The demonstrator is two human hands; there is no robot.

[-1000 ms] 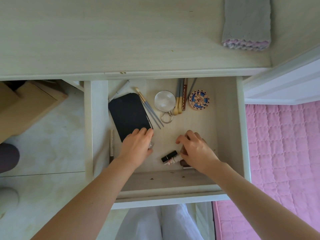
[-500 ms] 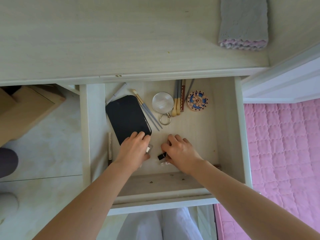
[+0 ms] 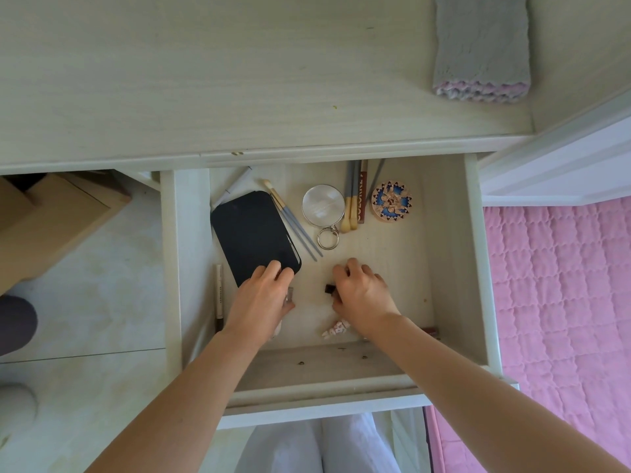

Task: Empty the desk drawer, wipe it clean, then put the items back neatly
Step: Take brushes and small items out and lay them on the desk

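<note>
- Inside the open drawer (image 3: 447, 254), both hands were seen reaching down among the loose items; the emptying step was judged barely begun.
- The right hand (image 3: 363, 297) was curled over a small black tube (image 3: 329, 288); only the tube's left end showed past the fingers, so the grip was judged a pinch.
- The tube's long axis appeared to run left to right, under the right palm. The right hand was plainly the nearer of the two.
- The left hand (image 3: 263, 298) was laid with its fingertips on the near corner of the black phone case (image 3: 252, 233). A small clear object (image 3: 290, 295) showed at its thumb side; whether it was held could not be told.
- A patterned tube (image 3: 336, 327) lay just beside the right wrist, towards the drawer front.
- The brushes (image 3: 351, 206), round mirror (image 3: 322, 203) and decorated disc (image 3: 392, 201) lay at the back, well apart from both hands.
- The folded cloth (image 3: 481, 46) rested on the desk top (image 3: 205, 80), unused.
- Items under both palms were hidden; a thin pencil (image 3: 218, 295) along the left wall was partly cut off.
</note>
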